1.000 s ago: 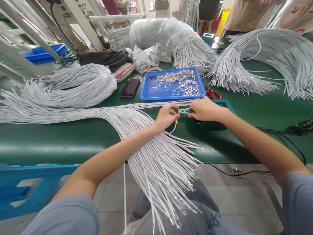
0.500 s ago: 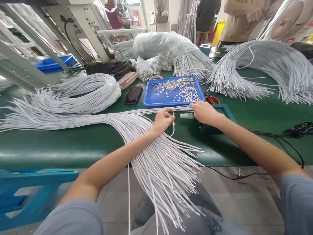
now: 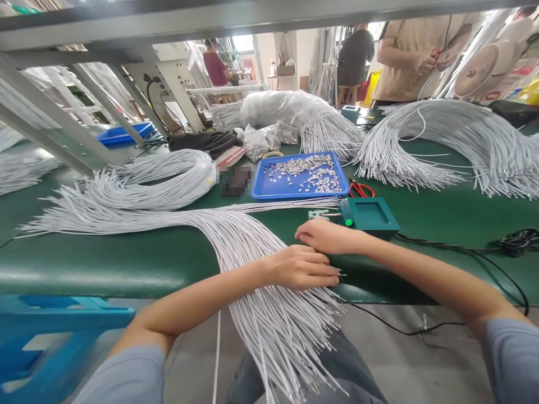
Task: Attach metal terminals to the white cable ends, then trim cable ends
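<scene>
Reaches in over a fanned bundle of thin white cables [image 3: 282, 325], spread under the bare left hand [image 3: 303, 266] and spilling from it over the near edge of the glossy green tabletop [image 3: 105, 258]. Has the left hand back upward across the loose silver-tipped ends, fingers bent and close together; cannot tell whether clamped on a cable. Holds the bare right hand [image 3: 324, 234] just beyond the left, fingers curled, tips partly hidden; cannot tell whether pinched together or apart.

Just beyond the right hand, a small pale-green clip [image 3: 318, 214], next to a squarish dark-teal box [image 3: 373, 212] with a recessed top and a round bright-green button [image 3: 348, 223]. Farther beyond both hands, a shallow rectangular blue plastic tray [image 3: 263, 182] strewn with small silvery metal pieces [image 3: 324, 180]; just beside it, a red-handled tool [image 3: 362, 191]. Beyond and left of the left hand, a looped bundle of white cables [image 3: 168, 179]; well right of the right hand, a coiled black cord [image 3: 522, 241].
</scene>
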Tool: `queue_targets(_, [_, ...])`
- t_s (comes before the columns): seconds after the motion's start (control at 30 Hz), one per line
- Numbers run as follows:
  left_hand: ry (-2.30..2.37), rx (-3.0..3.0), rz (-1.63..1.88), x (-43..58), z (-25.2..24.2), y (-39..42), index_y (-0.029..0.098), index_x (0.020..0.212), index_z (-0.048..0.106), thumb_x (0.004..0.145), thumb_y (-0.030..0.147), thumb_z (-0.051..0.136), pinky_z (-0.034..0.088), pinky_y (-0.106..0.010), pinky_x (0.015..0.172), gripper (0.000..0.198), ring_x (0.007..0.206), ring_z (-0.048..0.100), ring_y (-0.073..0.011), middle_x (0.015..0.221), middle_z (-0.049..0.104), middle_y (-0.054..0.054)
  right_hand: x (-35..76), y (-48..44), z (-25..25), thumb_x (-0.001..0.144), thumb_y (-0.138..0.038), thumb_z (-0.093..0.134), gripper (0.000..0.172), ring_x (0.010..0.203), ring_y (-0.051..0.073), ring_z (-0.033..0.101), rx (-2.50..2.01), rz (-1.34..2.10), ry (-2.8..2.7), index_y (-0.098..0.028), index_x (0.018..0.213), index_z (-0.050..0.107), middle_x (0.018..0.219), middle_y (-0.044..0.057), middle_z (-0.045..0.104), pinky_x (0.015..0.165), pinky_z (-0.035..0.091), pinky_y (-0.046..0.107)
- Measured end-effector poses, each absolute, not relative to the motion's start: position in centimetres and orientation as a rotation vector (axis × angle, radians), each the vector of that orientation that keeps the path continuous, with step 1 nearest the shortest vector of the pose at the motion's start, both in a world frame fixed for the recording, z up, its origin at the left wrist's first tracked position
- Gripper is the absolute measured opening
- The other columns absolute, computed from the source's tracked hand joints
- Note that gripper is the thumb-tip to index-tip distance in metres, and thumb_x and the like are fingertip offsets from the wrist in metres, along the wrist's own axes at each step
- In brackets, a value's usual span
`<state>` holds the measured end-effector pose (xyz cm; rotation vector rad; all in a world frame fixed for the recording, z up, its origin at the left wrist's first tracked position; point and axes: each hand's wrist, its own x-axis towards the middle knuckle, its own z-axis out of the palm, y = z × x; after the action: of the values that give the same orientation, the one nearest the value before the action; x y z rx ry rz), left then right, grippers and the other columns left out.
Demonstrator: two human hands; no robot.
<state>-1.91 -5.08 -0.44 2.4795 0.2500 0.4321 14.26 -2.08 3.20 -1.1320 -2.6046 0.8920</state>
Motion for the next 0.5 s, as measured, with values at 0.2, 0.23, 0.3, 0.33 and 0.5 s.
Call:
queue_targets(0.2, [1.126,2.631,0.972,-4.4,0.4,0.0,0.022,0.078,0.073,0.09,0.034,0.052,0.051,-0.036,0.079,0.028,0.08,0.064,-0.0219,0.083,0.072,-0.011,12.8,-3.3,1.6,0.083,-0.01,0.044,0.025,0.059,0.009,0.043,-1.06,0.935,-2.69,-0.012,0.07,0.065,0.067,0.003,0.063,0.059,0.03,0.024])
queue_targets(0.23, [1.371,2.637,0.922,-4.8,0.6,1.0,0.021,0.083,0.074,0.092,0.031,0.048,0.049,-0.037,0.081,0.029,0.085,0.064,-0.0228,0.087,0.072,-0.011,12.8,-3.4,1.8,0.084,-0.009,0.042,0.027,0.06,0.009,0.044,-1.006,0.955,-2.701,-0.012,0.073,0.067,0.069,0.003,0.064,0.061,0.031,0.024])
queue_targets(0.3, [1.734,2.653,0.583,-5.5,0.9,2.7,0.019,0.091,0.073,0.093,0.021,0.043,0.047,-0.036,0.079,0.031,0.094,0.063,-0.0248,0.096,0.071,-0.012,12.8,-3.5,2.3,0.084,-0.009,0.041,0.03,0.064,0.01,0.049,-0.905,1.028,-2.734,-0.012,0.084,0.071,0.075,0.005,0.068,0.066,0.035,0.024])
queue_targets(0.33, [1.832,2.648,0.408,-5.7,0.9,3.4,0.018,0.091,0.073,0.092,0.017,0.043,0.046,-0.035,0.076,0.031,0.096,0.062,-0.0257,0.098,0.071,-0.013,12.8,-3.6,2.6,0.085,-0.009,0.041,0.032,0.065,0.01,0.052,-0.891,1.059,-2.745,-0.012,0.089,0.072,0.077,0.005,0.07,0.068,0.037,0.024])
queue_targets(0.5, [1.91,2.621,0.126,-6.6,-0.3,4.7,0.016,0.086,0.073,0.087,0.007,0.042,0.044,-0.033,0.07,0.033,0.094,0.063,-0.0262,0.097,0.069,-0.012,12.8,-4.0,2.7,0.086,-0.01,0.041,0.034,0.072,0.013,0.059,-0.919,1.014,-2.748,-0.012,0.094,0.074,0.085,0.008,0.073,0.069,0.039,0.024])
